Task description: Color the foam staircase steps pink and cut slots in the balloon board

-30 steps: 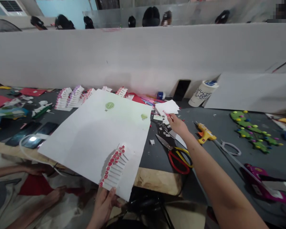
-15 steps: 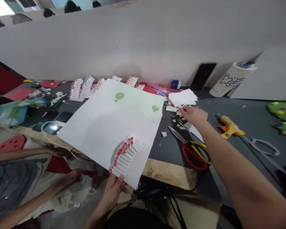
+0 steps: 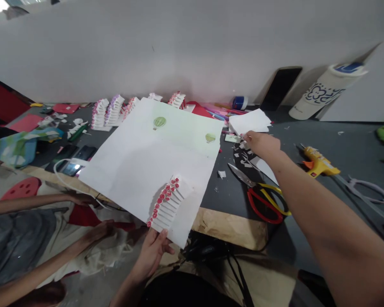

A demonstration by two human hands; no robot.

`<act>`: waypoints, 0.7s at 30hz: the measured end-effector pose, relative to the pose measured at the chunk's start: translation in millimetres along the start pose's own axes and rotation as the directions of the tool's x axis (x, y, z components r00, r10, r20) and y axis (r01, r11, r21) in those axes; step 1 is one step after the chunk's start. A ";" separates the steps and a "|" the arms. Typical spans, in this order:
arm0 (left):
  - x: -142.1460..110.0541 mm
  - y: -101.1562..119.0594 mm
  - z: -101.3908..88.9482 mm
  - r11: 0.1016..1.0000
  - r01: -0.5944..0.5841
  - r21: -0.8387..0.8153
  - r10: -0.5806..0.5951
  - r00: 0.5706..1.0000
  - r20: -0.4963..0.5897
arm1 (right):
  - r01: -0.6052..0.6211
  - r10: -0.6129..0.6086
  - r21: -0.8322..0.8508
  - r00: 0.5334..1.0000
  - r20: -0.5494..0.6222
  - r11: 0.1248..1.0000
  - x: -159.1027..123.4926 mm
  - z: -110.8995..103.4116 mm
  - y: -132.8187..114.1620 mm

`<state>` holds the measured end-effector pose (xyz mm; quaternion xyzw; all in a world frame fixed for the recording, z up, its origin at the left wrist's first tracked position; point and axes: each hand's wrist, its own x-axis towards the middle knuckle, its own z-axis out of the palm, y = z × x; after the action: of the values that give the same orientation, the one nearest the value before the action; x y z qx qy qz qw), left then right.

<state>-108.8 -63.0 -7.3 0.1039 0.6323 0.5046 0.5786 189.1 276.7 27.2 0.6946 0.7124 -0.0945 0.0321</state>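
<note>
The left hand (image 3: 154, 252) pinches the large sheet (image 3: 121, 157) by its near edge, just below the red-dotted paper model (image 3: 165, 204); whether the right hand (image 3: 263, 146), beside scraps (image 3: 244, 160), grasps anything, I cannot tell.

Single head-worn view: looks from close above near side of table (image 3: 224, 196), forward and down, toward far partition (image 3: 121, 59).

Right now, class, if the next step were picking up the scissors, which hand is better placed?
Probably the right hand: the scissors lie nearer to it, though it may be pinching something small. The left hand is farther off, gripping the white sheet.
</note>
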 end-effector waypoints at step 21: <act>-5.2 -17.7 8.0 0.991 0.020 -0.130 0.002 0.986 0.165 | 0.450 -0.583 0.588 0.811 0.046 0.673 -101.2 60.4 -89.3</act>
<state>-92.4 -70.8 -16.1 0.1040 0.5481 0.5322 0.6368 98.3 164.8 -6.0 0.4257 0.8130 -0.3802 -0.1151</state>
